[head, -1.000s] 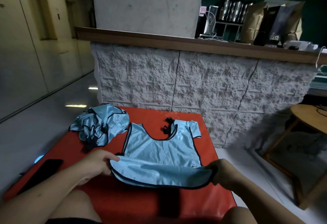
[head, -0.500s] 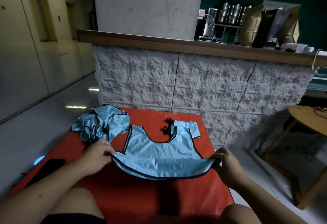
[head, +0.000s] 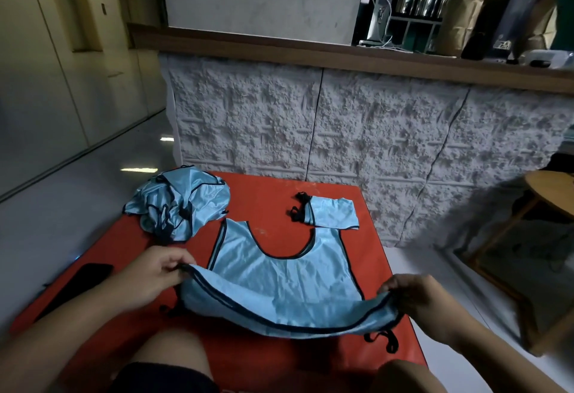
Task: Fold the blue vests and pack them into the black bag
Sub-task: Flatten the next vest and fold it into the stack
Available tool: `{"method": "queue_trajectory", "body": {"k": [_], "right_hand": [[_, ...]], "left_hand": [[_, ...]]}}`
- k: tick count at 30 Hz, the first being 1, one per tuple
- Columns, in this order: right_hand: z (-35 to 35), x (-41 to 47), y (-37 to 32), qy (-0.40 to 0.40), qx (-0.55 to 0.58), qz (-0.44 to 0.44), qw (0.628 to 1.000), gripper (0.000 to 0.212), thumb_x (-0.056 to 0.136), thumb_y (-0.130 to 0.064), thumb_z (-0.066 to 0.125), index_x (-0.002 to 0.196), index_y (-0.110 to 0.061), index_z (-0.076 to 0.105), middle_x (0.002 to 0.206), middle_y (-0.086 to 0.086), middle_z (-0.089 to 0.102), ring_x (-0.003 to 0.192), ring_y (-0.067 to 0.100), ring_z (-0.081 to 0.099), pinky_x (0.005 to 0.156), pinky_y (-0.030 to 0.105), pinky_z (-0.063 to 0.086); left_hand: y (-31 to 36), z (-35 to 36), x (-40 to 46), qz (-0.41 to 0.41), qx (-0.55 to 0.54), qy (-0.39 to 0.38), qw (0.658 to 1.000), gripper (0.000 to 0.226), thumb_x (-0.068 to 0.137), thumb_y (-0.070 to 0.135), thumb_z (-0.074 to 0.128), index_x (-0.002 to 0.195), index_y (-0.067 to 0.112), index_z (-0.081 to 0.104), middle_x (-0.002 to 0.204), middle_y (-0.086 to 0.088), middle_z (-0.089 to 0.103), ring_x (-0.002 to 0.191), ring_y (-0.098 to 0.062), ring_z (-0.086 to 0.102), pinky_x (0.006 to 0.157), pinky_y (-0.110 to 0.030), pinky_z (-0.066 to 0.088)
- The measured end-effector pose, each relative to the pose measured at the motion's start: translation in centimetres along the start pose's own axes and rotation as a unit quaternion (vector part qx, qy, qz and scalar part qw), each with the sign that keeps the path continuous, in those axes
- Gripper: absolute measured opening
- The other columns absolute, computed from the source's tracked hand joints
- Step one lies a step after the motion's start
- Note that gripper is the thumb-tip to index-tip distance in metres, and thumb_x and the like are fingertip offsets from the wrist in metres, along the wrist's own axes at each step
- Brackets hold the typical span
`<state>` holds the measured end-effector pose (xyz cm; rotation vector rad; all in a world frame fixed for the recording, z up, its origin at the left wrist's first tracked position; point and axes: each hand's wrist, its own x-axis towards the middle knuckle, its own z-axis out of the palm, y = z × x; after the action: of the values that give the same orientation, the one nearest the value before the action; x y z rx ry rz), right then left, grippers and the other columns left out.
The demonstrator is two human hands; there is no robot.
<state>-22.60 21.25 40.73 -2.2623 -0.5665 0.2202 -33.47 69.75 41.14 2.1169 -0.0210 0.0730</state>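
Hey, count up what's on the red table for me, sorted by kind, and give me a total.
Blue vests: 2, one spread flat with both hands pinching its near hem, one crumpled in a heap
Black phone: 1
Total: 3 things on the red table
No black bag can be made out here.

Near hem of blue vest [head: 279, 284] was lifted off red mat [head: 264, 361] and carried toward frame's upper part, over vest body. Left hand [head: 155, 274] and right hand [head: 416, 299], each pinching a hem corner, were raised. Black ties [head: 383, 338] were exposed, dangling beneath right corner.
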Motion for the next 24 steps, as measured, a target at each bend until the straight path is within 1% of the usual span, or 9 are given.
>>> {"method": "queue_trajectory", "body": {"k": [3,7,9,11,15,17,20,22,24], "right_hand": [[0.3,2.2,1.4,-0.028,0.056,0.021,0.998,0.045,0.08,0.024,0.059,0.081,-0.017,0.079,0.084,0.007,0.077,0.079,0.016,0.072,0.076,0.03,0.058],[0.9,8.0,4.2,-0.021,0.102,0.071,0.992,0.028,0.089,0.011,0.064,0.081,-0.012,0.077,0.079,0.008,0.075,0.075,0.013,0.064,0.074,0.031,0.048],[1.4,11.8,5.4,-0.01,0.12,0.083,0.989,0.01,0.089,-0.006,0.069,0.08,-0.008,0.074,0.072,0.007,0.066,0.071,0.016,0.055,0.071,0.034,0.04],[1.9,15.7,6.5,0.014,0.141,0.103,0.985,0.014,0.087,-0.015,0.068,0.085,-0.001,0.073,0.074,0.006,0.063,0.072,0.018,0.053,0.071,0.035,0.038],[3.3,23.9,9.0,0.052,0.161,0.154,0.973,0.018,0.088,-0.002,0.061,0.094,-0.003,0.078,0.089,0.006,0.076,0.078,0.018,0.063,0.074,0.036,0.047],[4.4,27.5,10.9,0.083,0.141,0.187,0.969,0.014,0.087,-0.008,0.063,0.08,0.002,0.072,0.075,0.007,0.067,0.07,0.02,0.055,0.066,0.035,0.04],[6.6,31.2,13.8,0.128,0.054,0.246,0.959,0.031,0.09,-0.013,0.06,0.06,-0.012,0.052,0.058,0.002,0.049,0.056,0.02,0.042,0.051,0.028,0.028],[7.7,32.1,14.7,0.13,-0.02,0.264,0.956,0.025,0.087,-0.014,0.058,0.062,-0.013,0.052,0.061,0.005,0.055,0.057,0.024,0.05,0.046,0.027,0.03],[8.4,32.6,15.4,0.13,-0.085,0.271,0.95,0.016,0.083,-0.016,0.057,0.068,-0.012,0.058,0.069,0.008,0.061,0.065,0.029,0.058,0.049,0.027,0.036]], "left_hand": [[-1.6,0.7,2.1,-0.026,0.003,-0.013,1.0,0.033,0.087,-0.008,0.07,0.08,0.022,0.078,0.085,-0.005,0.077,0.083,-0.012,0.073,0.077,-0.018,0.053],[-3.9,1.8,7.3,-0.086,-0.032,0.027,0.995,0.032,0.087,-0.016,0.065,0.077,0.012,0.078,0.083,-0.008,0.077,0.081,-0.014,0.071,0.074,-0.017,0.052],[-4.5,2.5,10.7,-0.116,-0.043,0.053,0.991,0.026,0.089,-0.011,0.064,0.082,0.01,0.078,0.077,-0.001,0.076,0.071,-0.004,0.069,0.068,-0.016,0.049],[-5.3,2.9,14.6,-0.15,-0.061,0.103,0.981,0.016,0.09,-0.001,0.065,0.084,0.007,0.077,0.066,0.006,0.073,0.058,0.001,0.063,0.055,-0.018,0.043],[-9.0,3.3,22.9,-0.214,-0.039,0.149,0.965,0.021,0.081,0.022,0.07,0.069,0.005,0.065,0.067,-0.007,0.06,0.065,-0.021,0.056,0.062,-0.03,0.036],[-11.4,4.2,26.2,-0.234,-0.019,0.161,0.959,0.019,0.083,0.021,0.066,0.07,0.007,0.06,0.068,-0.009,0.051,0.064,-0.021,0.049,0.06,-0.031,0.034],[-14.9,6.1,29.4,-0.235,0.067,0.174,0.954,0.032,0.092,0.026,0.063,0.067,0.011,0.051,0.062,-0.009,0.044,0.059,-0.021,0.045,0.057,-0.031,0.032],[-16.7,7.2,30.2,-0.228,0.166,0.182,0.942,0.039,0.097,0.028,0.059,0.064,0.01,0.048,0.062,-0.008,0.052,0.06,-0.024,0.047,0.057,-0.031,0.033],[-17.7,8.1,30.6,-0.22,0.231,0.197,0.927,0.026,0.097,0.02,0.057,0.077,0.006,0.061,0.078,-0.013,0.066,0.07,-0.026,0.053,0.064,-0.034,0.039]]}}
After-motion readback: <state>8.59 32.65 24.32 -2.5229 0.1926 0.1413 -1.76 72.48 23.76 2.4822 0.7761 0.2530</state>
